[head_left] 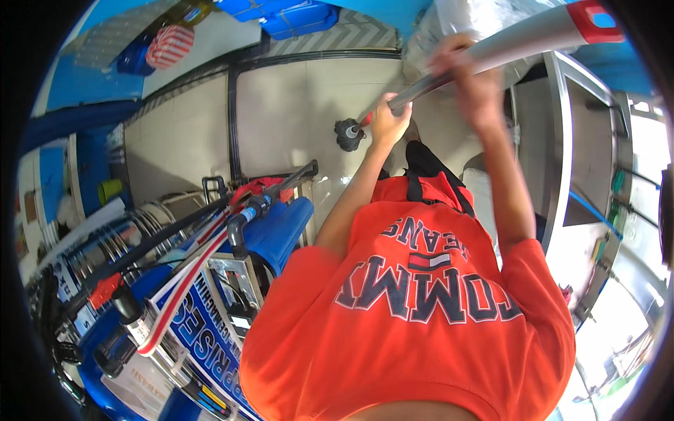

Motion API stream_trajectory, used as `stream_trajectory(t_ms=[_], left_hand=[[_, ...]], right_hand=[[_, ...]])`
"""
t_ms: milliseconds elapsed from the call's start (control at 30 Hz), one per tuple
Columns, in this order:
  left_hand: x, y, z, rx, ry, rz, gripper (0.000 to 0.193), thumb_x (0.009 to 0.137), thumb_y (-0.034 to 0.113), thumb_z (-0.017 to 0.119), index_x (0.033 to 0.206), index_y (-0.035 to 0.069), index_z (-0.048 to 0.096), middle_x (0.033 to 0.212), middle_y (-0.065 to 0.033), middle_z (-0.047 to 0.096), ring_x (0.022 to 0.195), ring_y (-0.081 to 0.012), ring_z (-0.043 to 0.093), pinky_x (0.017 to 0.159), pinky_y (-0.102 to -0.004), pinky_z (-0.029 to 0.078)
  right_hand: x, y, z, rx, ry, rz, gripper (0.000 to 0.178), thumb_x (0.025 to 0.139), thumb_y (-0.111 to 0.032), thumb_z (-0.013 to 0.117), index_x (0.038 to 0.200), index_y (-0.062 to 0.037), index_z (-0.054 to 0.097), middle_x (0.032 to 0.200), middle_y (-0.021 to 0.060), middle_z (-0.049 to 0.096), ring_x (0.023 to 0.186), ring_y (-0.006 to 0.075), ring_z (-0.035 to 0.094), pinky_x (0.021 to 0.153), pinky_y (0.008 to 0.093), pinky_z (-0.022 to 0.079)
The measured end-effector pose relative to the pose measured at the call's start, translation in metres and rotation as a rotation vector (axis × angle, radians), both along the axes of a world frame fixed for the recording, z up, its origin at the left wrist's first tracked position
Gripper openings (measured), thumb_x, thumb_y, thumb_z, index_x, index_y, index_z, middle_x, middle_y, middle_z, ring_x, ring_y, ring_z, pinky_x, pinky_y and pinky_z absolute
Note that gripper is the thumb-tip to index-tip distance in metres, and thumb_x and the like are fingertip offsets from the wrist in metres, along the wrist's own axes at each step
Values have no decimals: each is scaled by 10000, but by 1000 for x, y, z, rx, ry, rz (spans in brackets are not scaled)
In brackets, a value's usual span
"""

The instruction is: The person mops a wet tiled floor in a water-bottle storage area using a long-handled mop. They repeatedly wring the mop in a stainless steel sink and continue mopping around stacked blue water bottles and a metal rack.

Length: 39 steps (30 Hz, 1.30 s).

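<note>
A mop (pixel 523 42) slants across the upper right, its thick white grip ending in a red cap with a hole. Its dark grey stringy head (pixel 347 135) rests on the tiled floor (pixel 281 105) beyond my feet. My left hand (pixel 391 123) is wrapped round the lower part of the pole, not far above the red collar by the mop head. Higher up, my right hand (pixel 469 70) is closed about the pole near the base of the white grip. Motion smears that hand, so its single fingers are hard to make out.
Blue machinery with hoses and pipes (pixel 242 224) crowds the left side. A metal-framed stand (pixel 565 140) is at the right, near clear plastic wrapping (pixel 456 21). Blue containers (pixel 298 21) sit at the far edge, and a red-and-white striped item (pixel 170 47) lies far left.
</note>
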State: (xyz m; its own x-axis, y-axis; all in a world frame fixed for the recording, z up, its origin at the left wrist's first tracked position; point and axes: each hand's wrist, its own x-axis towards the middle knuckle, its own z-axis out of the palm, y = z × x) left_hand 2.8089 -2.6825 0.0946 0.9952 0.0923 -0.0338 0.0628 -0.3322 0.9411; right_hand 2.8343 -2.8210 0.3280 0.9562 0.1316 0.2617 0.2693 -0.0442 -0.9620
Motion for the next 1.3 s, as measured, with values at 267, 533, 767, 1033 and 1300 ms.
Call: stream_trajectory(t_ms=[267, 533, 767, 1033, 1300], left_hand=[[80, 0, 3, 165, 6, -155, 121, 811, 188, 700, 877, 117, 626, 768, -128, 703, 784, -400, 668, 683, -501, 505], [212, 36, -33, 286, 12, -45, 108, 870, 179, 662, 830, 113, 587, 718, -142, 664, 737, -409, 646, 651, -540, 474], [317, 115, -108, 353, 74, 200, 104, 756, 117, 659, 860, 105, 667, 885, -154, 674, 905, -367, 653, 790, -474, 516], [339, 237, -105, 522, 551, 302, 151, 799, 251, 698, 876, 127, 737, 1026, -141, 725, 1068, -330, 665, 915, -435, 529], [356, 178, -19, 379, 297, 340, 371, 792, 453, 746, 937, 113, 771, 935, -147, 739, 925, -349, 696, 843, -450, 544]], right_hand=[[60, -7, 71, 398, -130, 217, 330, 980, -348, 512, 767, -113, 420, 626, 9, 378, 529, 121, 349, 544, 288, 326], [162, -11, 16, 480, -142, 221, 323, 968, -230, 529, 687, -114, 418, 559, 7, 395, 480, 145, 368, 514, 318, 363], [282, 26, -72, 601, 2, 205, 322, 993, -162, 495, 693, -71, 422, 607, 54, 447, 552, 166, 425, 573, 344, 390], [308, 102, -86, 353, 134, 429, 198, 956, -44, 556, 762, -4, 564, 766, 93, 579, 753, 170, 564, 726, 318, 464], [393, 78, 87, 581, -146, 753, 401, 867, -446, 701, 1056, -126, 549, 771, -31, 531, 584, 98, 508, 545, 280, 408]])
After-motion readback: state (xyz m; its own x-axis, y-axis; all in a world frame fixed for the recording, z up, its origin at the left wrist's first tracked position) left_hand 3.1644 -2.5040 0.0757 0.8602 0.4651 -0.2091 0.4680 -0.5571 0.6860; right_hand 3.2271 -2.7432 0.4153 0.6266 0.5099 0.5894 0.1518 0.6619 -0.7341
